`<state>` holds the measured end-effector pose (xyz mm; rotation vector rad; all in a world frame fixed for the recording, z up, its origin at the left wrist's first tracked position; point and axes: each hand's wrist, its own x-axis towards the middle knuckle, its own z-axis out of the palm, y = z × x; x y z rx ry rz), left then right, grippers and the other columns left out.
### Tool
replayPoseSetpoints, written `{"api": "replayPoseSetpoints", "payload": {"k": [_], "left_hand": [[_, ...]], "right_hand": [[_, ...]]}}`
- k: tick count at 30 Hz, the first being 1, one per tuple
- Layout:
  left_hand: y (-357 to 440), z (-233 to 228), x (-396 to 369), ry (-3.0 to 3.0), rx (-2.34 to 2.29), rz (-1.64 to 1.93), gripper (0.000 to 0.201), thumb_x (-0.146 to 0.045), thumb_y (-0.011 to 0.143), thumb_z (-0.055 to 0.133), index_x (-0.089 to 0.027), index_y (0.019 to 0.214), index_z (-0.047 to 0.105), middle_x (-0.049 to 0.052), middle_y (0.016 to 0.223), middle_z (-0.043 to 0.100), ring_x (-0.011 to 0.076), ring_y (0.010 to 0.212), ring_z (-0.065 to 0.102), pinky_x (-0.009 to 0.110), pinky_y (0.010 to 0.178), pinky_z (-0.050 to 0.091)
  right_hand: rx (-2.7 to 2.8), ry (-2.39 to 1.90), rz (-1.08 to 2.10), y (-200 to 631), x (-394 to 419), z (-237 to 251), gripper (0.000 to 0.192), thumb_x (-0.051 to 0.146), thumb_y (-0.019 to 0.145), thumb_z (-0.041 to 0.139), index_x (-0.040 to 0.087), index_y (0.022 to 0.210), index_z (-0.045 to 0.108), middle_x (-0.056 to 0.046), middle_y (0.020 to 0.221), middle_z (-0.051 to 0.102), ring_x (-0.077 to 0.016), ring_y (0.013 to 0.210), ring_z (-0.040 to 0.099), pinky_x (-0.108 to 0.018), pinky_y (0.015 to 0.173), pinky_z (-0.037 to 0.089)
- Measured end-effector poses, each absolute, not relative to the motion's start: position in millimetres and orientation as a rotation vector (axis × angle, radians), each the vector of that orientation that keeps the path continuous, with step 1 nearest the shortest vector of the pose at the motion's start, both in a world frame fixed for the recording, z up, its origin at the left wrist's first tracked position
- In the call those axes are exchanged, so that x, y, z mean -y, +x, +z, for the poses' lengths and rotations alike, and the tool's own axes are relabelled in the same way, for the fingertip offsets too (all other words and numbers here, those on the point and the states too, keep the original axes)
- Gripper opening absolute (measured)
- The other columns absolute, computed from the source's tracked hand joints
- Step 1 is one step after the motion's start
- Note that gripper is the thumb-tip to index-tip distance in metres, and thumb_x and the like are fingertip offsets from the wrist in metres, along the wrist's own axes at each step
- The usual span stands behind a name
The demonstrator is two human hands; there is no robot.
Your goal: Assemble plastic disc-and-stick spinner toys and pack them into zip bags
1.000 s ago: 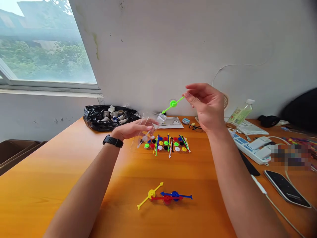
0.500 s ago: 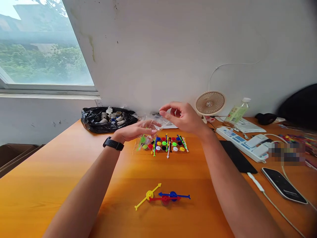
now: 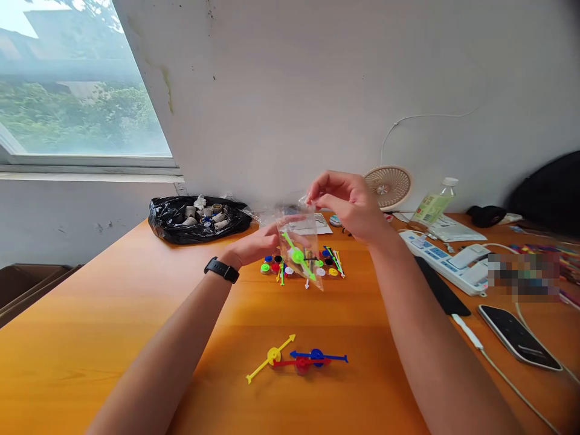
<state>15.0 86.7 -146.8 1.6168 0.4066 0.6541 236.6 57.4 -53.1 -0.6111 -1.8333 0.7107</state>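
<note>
Head view, hands (image 3: 312, 220) holding clear bag (image 3: 299, 244)

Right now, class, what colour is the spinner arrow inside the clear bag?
Bright green spinner arrow, clearest in the head view.

Bare tabletop (image 3: 113, 338) left of spinners (image 3: 296, 359)

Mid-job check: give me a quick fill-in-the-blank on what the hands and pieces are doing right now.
1. Both hands hold up a small clear plastic bag with a ____ spinner piece inside.
2. The left hand belongs to the arm wearing a black ____.
3. The right hand pinches the bag at its ____ edge.
4. On the table nearest the camera lie a yellow, a red and a ____ spinner.

Missing words: green; wristband; top; blue
</note>
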Motion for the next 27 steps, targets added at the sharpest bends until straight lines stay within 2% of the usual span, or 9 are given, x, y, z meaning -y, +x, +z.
{"api": "replayPoseSetpoints", "payload": {"k": [3,6,9,12,15,19,22,25,27], "left_hand": [[33,-158,-84,1.513,-0.235,0.605,0.103,-0.058,0.067,0.092,-0.023,0.153,0.048,0.020,0.129,0.072,0.0362,0.118,0.071,0.043,0.094,0.055],[50,-161,-79,1.469,-0.250,0.623,0.071,-0.037,0.077,0.091,-0.020,0.140,0.061,0.016,0.117,0.077,0.0304,0.113,0.074,0.040,0.099,0.054],[57,-159,-78,1.442,-0.309,0.715,0.048,-0.034,0.085,0.086,-0.017,0.126,0.067,0.012,0.109,0.079,0.0253,0.104,0.077,0.038,0.099,0.056],[50,-160,-87,1.422,-0.456,0.814,0.035,-0.034,0.084,0.087,-0.014,0.108,0.071,0.009,0.099,0.079,0.0215,0.093,0.078,0.032,0.089,0.059],[33,-167,-100,1.336,-0.631,0.900,0.034,-0.035,0.082,0.088,-0.012,0.101,0.072,0.008,0.090,0.078,0.0181,0.084,0.078,0.026,0.079,0.059],[16,-174,-111,1.177,-0.625,0.999,0.033,-0.031,0.083,0.087,-0.012,0.106,0.073,0.008,0.091,0.079,0.0151,0.080,0.075,0.026,0.078,0.060],[13,-172,-111,1.133,-0.616,1.043,0.039,-0.025,0.080,0.090,-0.011,0.113,0.072,0.006,0.088,0.078,0.0141,0.077,0.075,0.024,0.074,0.060],[15,-169,-111,1.114,-0.687,1.076,0.048,-0.018,0.073,0.094,-0.010,0.114,0.070,0.007,0.087,0.078,0.0148,0.077,0.076,0.025,0.078,0.061],[16,-169,-111,1.144,-0.746,1.071,0.050,-0.018,0.071,0.095,-0.010,0.113,0.069,0.007,0.089,0.079,0.0157,0.079,0.077,0.026,0.080,0.062]], "right_hand": [[1.721,-0.527,0.753,238,-58,-51,0.011,0.013,0.079,0.060,0.021,0.075,0.066,-0.001,0.075,0.064,-0.0158,0.074,0.059,-0.030,0.068,0.049],[1.696,-0.554,0.766,243,-64,-53,0.014,0.012,0.080,0.055,0.022,0.076,0.066,-0.001,0.076,0.064,-0.0164,0.077,0.060,-0.029,0.068,0.049],[1.658,-0.665,0.595,247,-73,-57,0.019,0.012,0.079,0.054,0.023,0.086,0.068,-0.002,0.090,0.069,-0.0173,0.086,0.063,-0.030,0.073,0.050],[1.516,-0.749,0.287,246,-75,-59,0.026,0.010,0.079,0.054,0.024,0.095,0.068,-0.003,0.104,0.069,-0.0180,0.096,0.062,-0.030,0.077,0.050],[1.529,-0.753,0.199,240,-64,-58,0.017,0.012,0.083,0.055,0.023,0.090,0.066,-0.003,0.096,0.068,-0.0177,0.088,0.061,-0.029,0.072,0.048],[2.225,-0.663,0.709,222,-40,-63,0.008,0.020,0.089,0.061,0.021,0.088,0.070,0.001,0.082,0.068,-0.0152,0.074,0.060,-0.027,0.066,0.047],[2.860,-0.467,1.196,192,-27,-89,0.012,0.032,0.088,0.072,0.021,0.092,0.072,0.000,0.092,0.073,-0.0150,0.081,0.065,-0.025,0.067,0.048],[3.309,-0.480,1.321,153,-18,-127,0.023,0.035,0.077,0.084,0.020,0.089,0.071,0.002,0.087,0.072,-0.0155,0.075,0.065,-0.026,0.059,0.046],[3.434,-0.411,1.373,130,-12,-148,0.016,0.030,0.082,0.080,0.018,0.080,0.068,0.003,0.077,0.070,-0.0157,0.072,0.065,-0.026,0.057,0.046]]}}
